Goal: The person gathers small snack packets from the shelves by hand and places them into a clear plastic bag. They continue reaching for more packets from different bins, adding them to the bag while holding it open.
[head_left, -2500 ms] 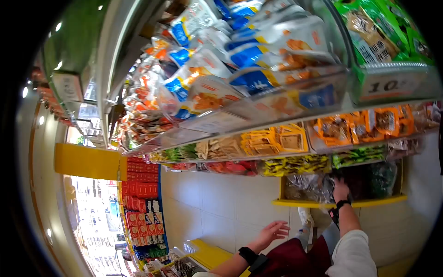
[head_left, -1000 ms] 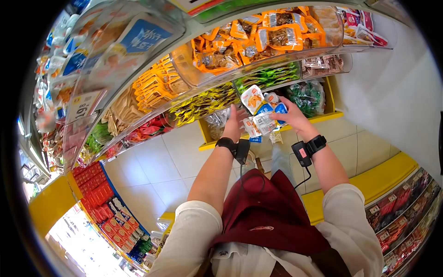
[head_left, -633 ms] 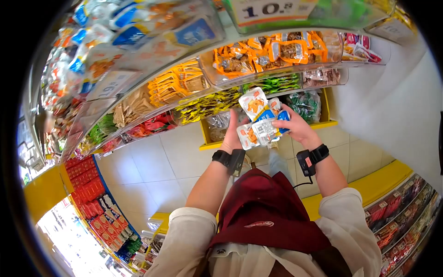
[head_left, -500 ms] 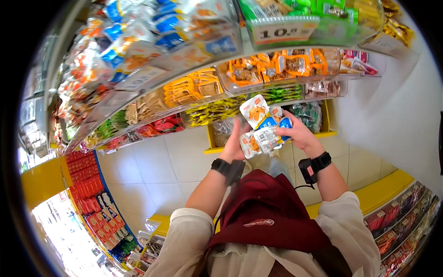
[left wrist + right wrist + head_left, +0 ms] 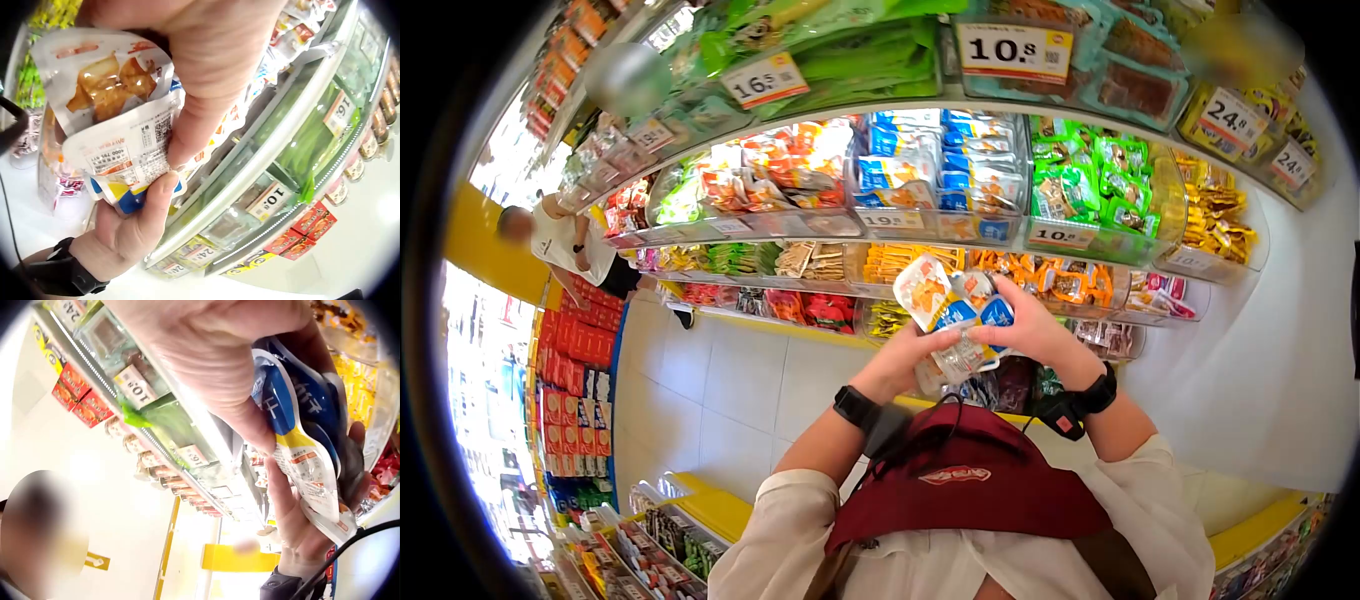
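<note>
The fingers (image 5: 156, 200) of the right hand (image 5: 1030, 335) are curled round a small stack of snack packets (image 5: 945, 305), thumb on the front and the tips wrapped over the blue lower edge. The left hand (image 5: 900, 365) cups the same stack from below, its fingers bent up against the backs of the packets, so both hands are pinching the bundle between them. The packets sit fanned at chest height, just in front of the middle shelf, with the top one showing orange pieces on a white face and the others showing printed white labels.

A couple of seconds ago the right hand was down in the bottom bin and the left hung free; since then the packets have come up out of the low tier and the view has swung from the floor-level bins to the upper rows. My guess is the gathering is done and the stack is being squared up and carried toward the blue-and-white packets (image 5: 945, 165) of the same kind on the shelf above, though none has left the hands yet.

Around them runs a curved rack (image 5: 1020, 235) of clear-fronted bins: green bags (image 5: 1090, 180), yellow packs (image 5: 1215, 215), and price tags (image 5: 1010, 50) along the rails. The floor is pale tile, red boxes (image 5: 575, 350) line the left aisle, and another person (image 5: 570, 235) stands at the far end of it
</note>
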